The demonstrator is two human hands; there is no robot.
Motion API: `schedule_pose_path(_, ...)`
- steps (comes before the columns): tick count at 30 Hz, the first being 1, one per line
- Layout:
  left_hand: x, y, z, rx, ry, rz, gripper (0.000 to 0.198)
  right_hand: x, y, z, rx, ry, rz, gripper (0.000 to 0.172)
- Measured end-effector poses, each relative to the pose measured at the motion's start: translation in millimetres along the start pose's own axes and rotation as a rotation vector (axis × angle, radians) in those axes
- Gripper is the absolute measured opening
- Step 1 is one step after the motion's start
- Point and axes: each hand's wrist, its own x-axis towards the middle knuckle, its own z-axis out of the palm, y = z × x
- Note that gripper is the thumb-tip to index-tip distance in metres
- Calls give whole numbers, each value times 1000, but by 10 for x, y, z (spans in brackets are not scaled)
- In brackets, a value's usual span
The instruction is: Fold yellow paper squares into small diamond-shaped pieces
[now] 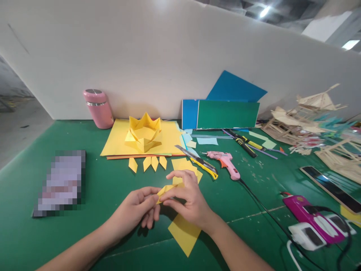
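Folded yellow paper (166, 191) sits within the grip, pinched between the fingertips of both hands, so neither hand is nearer. Its long axis seems to slant from the left thumb up and away toward the right hand's fingers.

Well to the left of the grip lies a flat object (62, 182). Beyond the grip and leftward, a yellow pointed paper ring (144, 145) stands on a stack of sheets (114, 145); four small yellow diamonds (154, 164) line up between that stack and the grip. The left hand (138, 203) has its thumb and forefinger closed on the paper's left end, other fingers curled loosely below. The right hand (191, 195) meets the paper from the other side with thumb and fingers. Just under that hand, on the near side, lies a yellow square (185, 236); beyond and right of the grip are a utility knife (205, 165) and a pink glue gun (225, 162).

The flat object is pixelated past reading. Fingers cover both ends of the folded paper, its creases are hard to follow, and the right hand hides the square's far corner.
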Motion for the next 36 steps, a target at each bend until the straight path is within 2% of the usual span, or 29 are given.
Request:
schedule_pose_path(3, 6, -9, 3, 13, -27, -16, 45, 0, 0, 11, 28, 23, 47, 10)
schedule_pose_path(11, 6, 5, 63, 45, 42, -30, 51, -9, 20, 37, -1, 65, 46, 14)
schedule_pose_path(19, -3, -45, 72, 58, 35, 21, 50, 1, -38, 58, 15, 134, 121, 12)
schedule_pose_path(28, -32, -109, 120, 200, 116, 112, 50, -4, -72, 115, 13, 156, 189, 10)
schedule_pose_path(36, -47, -135, 122, 222, 127, 147, 44, -8, -97, 125, 1, 173, 148, 9)
